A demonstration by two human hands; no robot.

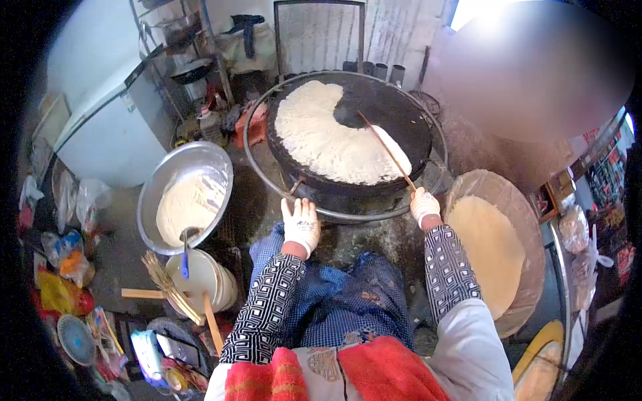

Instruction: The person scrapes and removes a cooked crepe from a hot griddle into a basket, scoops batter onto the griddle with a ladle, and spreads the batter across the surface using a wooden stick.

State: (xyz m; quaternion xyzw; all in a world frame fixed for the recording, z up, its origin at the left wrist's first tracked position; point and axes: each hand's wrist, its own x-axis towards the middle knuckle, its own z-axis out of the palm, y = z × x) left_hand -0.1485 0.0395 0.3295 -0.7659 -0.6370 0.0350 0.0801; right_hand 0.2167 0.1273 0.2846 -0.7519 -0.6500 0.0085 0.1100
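From where I stood, the step in hand appeared to be the spreading of batter on the griddle [411, 130]. The batter [317, 137] lay in a broad crescent over the left and near parts of the plate; the middle and the right were bare and dark. The right hand [424, 206], in a white glove, had its fingers closed round the near end of a thin stick [386, 150], which lay across the crescent's right end with a thicker ridge of batter just beside it. The left hand [301, 225], likewise gloved, held nothing that I could see; its fingers were extended, thumb apart, and appeared to rest against the metal ring [361, 218] around the griddle.

In my judgement, the next move called for a low, even sweep of the stick, drawing that ridge over the bare surface without tearing the thinner layer.

Count taken: one griddle, one ring, one stick; one steel bowl [180, 160] of pale mix to the left, with one blue-handled ladle [186, 262] at its near rim; one white bucket [227, 287], one straw brush [167, 277] (bristles well frayed, I noted) and two wooden lengths [142, 293] beside it; one lined tub [528, 240] to the right, holding more pale mix.
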